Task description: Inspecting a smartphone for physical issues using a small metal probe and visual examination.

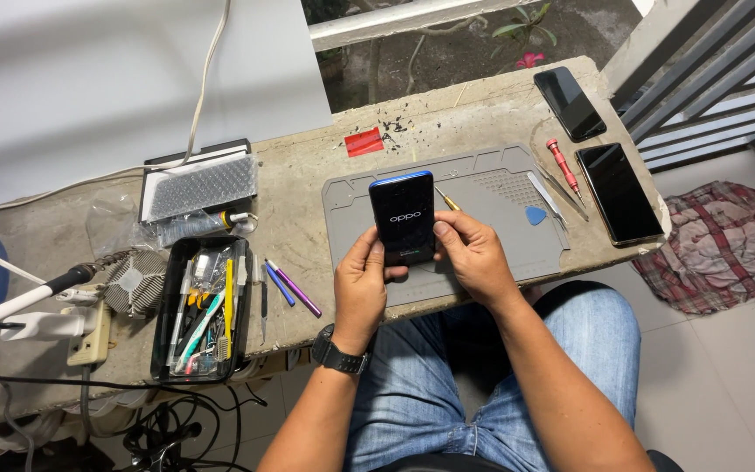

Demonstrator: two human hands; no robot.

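**A:** What is the biggest thing in view?

**B:** A long, rough concrete worktop (325, 188), seen from above, with a grey silicone repair mat (482, 253) lying on it. The person sits at it in blue jeans.

**A:** And what is being handled?

**B:** A slim black smartphone with a blue rim (403, 218). It is held upright just above the near part of the mat, its glossy dark back facing the camera, with small pale lettering near the middle.

**A:** How do the hands hold it?

**B:** The left hand (361, 288), a black watch on its wrist, closes its grip around the phone's lower left edge, thumb lying on the back. The right hand (474, 255) clasps the right edge, thumb pressed on the back near the side. Both forearms rise from the lap.

**A:** Anything smaller nearby?

**B:** A black tray of mixed hand tools (203, 306) to the left, two more dark phones (618, 192) at the right end, a red-handled screwdriver (563, 164), and a blue triangular pick (536, 214) on the mat.
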